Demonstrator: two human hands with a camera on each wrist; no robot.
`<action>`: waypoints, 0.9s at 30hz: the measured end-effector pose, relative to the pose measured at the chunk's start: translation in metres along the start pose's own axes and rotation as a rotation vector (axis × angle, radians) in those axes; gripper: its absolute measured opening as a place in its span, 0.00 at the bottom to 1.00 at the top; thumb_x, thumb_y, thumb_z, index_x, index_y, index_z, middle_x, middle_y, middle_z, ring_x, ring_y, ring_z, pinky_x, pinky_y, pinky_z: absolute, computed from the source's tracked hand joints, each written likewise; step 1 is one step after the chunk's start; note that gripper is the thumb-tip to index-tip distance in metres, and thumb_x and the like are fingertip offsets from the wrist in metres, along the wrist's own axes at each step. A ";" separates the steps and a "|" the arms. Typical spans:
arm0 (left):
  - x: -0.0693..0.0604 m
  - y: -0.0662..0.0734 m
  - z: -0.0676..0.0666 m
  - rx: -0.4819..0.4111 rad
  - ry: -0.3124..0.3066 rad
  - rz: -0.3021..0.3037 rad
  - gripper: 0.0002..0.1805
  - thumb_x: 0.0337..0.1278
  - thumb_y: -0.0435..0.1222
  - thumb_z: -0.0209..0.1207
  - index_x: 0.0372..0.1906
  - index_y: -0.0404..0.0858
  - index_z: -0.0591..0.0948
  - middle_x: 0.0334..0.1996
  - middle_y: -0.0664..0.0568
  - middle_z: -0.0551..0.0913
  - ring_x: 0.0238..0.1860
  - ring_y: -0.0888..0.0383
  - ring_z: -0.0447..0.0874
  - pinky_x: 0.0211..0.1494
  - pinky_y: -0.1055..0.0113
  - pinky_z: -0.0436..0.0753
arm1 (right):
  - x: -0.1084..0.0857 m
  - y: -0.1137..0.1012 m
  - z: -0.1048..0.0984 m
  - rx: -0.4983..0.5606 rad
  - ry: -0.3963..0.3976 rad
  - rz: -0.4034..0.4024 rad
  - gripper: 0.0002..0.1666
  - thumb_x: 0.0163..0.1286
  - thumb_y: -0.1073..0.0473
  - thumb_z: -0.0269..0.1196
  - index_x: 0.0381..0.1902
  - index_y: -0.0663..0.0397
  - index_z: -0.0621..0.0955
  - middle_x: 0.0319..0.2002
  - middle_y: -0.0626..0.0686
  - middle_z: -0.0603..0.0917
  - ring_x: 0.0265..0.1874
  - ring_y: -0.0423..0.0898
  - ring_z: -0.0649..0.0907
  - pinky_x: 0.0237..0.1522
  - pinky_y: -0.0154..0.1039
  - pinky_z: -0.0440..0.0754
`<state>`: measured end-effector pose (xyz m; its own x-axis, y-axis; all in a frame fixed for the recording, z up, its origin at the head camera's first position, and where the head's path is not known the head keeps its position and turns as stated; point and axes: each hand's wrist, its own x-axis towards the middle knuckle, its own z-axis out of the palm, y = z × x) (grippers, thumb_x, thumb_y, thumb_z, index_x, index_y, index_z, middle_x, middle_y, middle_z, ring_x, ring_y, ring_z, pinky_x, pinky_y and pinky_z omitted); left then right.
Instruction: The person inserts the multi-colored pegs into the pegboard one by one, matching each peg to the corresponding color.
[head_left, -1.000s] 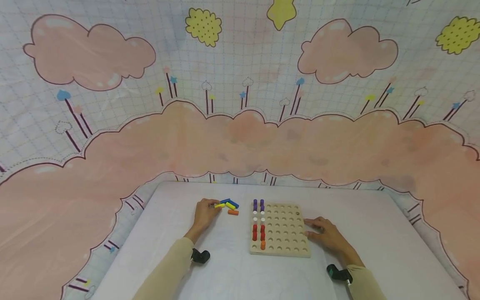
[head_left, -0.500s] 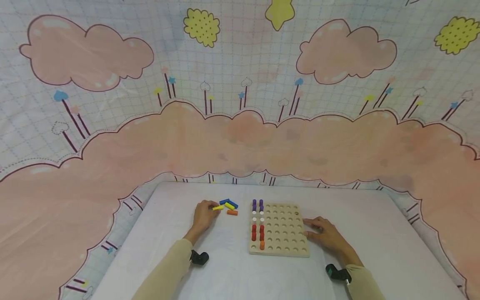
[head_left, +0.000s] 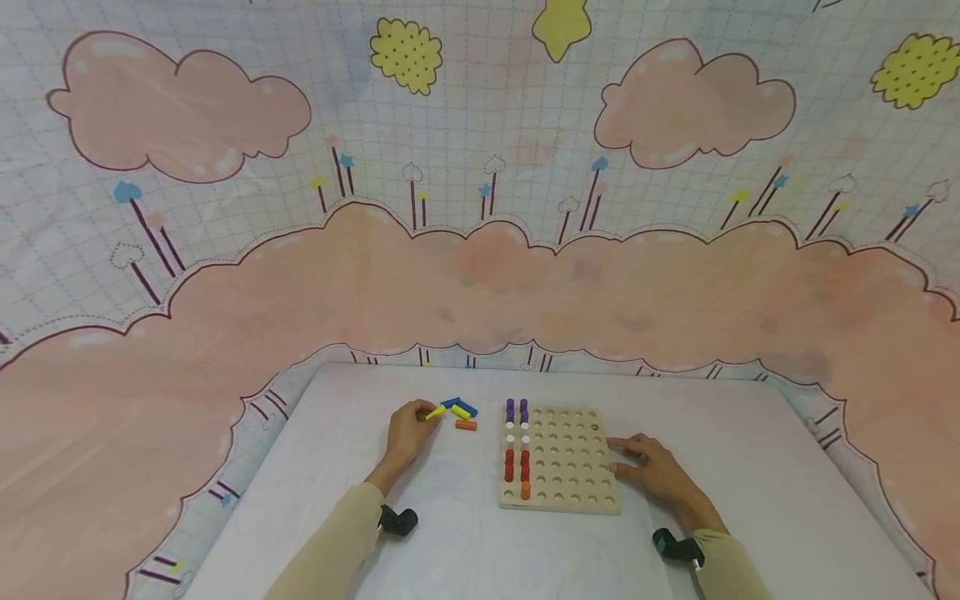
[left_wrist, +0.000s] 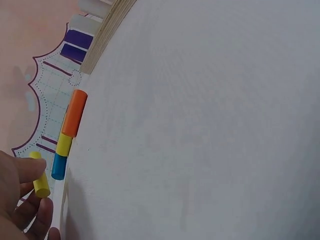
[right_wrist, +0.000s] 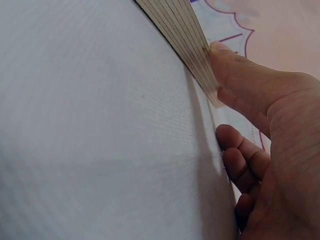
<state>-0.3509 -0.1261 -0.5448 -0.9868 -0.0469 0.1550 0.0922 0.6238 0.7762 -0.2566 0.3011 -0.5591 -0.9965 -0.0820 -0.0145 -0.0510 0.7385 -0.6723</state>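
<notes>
My left hand [head_left: 407, 432] pinches a yellow peg [left_wrist: 41, 176] between thumb and fingers, at the left of a small pile. In that pile lie another yellow peg [head_left: 461, 412], blue pegs [head_left: 450, 403] and an orange peg [head_left: 466, 426]. To the right of them a square wooden pegboard [head_left: 558, 507] lies flat. Its two left columns carry purple pegs [head_left: 510, 409], white pegs [head_left: 525, 432], red pegs [head_left: 509, 467] and one orange peg [head_left: 525, 491]; the nearest left corner hole holds none. Against the board's right edge rest the thumb and a fingertip of my right hand [head_left: 658, 477].
A white-covered table [head_left: 465, 550] bears everything. Behind it hangs a patterned cloth [head_left: 480, 283] with clouds and stars. Black wrist devices sit on the left sleeve [head_left: 397, 521] and the right sleeve [head_left: 677, 547].
The yellow peg in my left hand has turned from nearly level to slanting, while that hand has shifted slightly away from the pile. My right hand and the pegboard have kept their places.
</notes>
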 end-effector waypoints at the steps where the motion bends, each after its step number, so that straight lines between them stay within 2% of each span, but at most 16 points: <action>1: 0.000 0.000 0.000 -0.003 0.001 0.001 0.11 0.58 0.35 0.66 0.44 0.35 0.84 0.39 0.45 0.86 0.39 0.54 0.78 0.43 0.63 0.77 | 0.000 0.000 0.000 0.000 0.000 0.000 0.29 0.62 0.43 0.68 0.60 0.43 0.81 0.48 0.48 0.79 0.53 0.50 0.74 0.57 0.57 0.71; 8: -0.004 0.003 -0.003 -0.029 0.012 0.017 0.10 0.58 0.35 0.66 0.43 0.35 0.84 0.38 0.46 0.86 0.39 0.55 0.80 0.44 0.63 0.79 | 0.002 0.002 0.000 -0.007 0.000 -0.010 0.30 0.62 0.42 0.68 0.60 0.43 0.81 0.48 0.48 0.79 0.52 0.49 0.74 0.57 0.57 0.71; 15: -0.010 0.008 -0.005 -0.030 0.008 0.069 0.16 0.60 0.33 0.63 0.53 0.35 0.82 0.38 0.45 0.84 0.40 0.54 0.81 0.45 0.61 0.80 | 0.002 0.003 0.000 -0.003 -0.005 0.014 0.30 0.62 0.42 0.68 0.60 0.43 0.80 0.48 0.48 0.79 0.54 0.51 0.74 0.60 0.62 0.70; 21: -0.016 0.012 -0.007 -0.054 0.024 0.098 0.14 0.61 0.32 0.62 0.51 0.33 0.82 0.39 0.44 0.85 0.41 0.52 0.82 0.45 0.61 0.81 | 0.001 0.003 0.001 -0.002 -0.007 0.000 0.30 0.62 0.42 0.68 0.60 0.43 0.80 0.48 0.47 0.79 0.53 0.50 0.74 0.59 0.60 0.70; 27: -0.022 0.017 -0.011 -0.097 -0.004 0.089 0.13 0.64 0.36 0.61 0.49 0.35 0.82 0.38 0.48 0.85 0.40 0.56 0.81 0.44 0.65 0.81 | 0.000 0.002 0.000 -0.012 0.001 -0.011 0.30 0.62 0.43 0.68 0.60 0.45 0.80 0.48 0.48 0.79 0.54 0.51 0.74 0.58 0.61 0.70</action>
<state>-0.3267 -0.1229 -0.5286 -0.9748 0.0087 0.2231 0.1915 0.5466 0.8152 -0.2567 0.3023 -0.5600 -0.9960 -0.0894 -0.0064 -0.0627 0.7455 -0.6636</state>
